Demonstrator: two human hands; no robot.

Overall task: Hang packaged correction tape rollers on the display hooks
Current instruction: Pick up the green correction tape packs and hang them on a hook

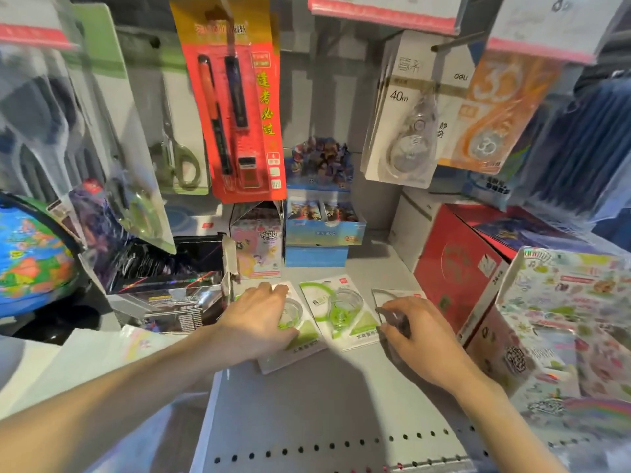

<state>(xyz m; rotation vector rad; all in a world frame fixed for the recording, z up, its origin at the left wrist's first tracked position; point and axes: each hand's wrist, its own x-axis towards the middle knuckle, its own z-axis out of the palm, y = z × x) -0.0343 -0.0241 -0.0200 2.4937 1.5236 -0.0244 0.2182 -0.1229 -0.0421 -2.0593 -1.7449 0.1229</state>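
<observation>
Pick-up step: left hand (pixel 261 319) rests flat on a green-and-white carded tape roller (pixel 290 339) at the grey shelf (pixel 324 404)'s back; right hand (pixel 415 336) fingers (pixel 392 314) pinch a clear-fronted pack (pixel 397 297). Next, lift to a hook.

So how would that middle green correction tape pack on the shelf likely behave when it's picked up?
The middle pack is a flat card with a clear blister, so it probably feels light and fairly stiff. Lying flat on the shelf, it should slide rather than roll. The glossy plastic could be slippery, so a pinch at the card's edge seems safer.
</observation>
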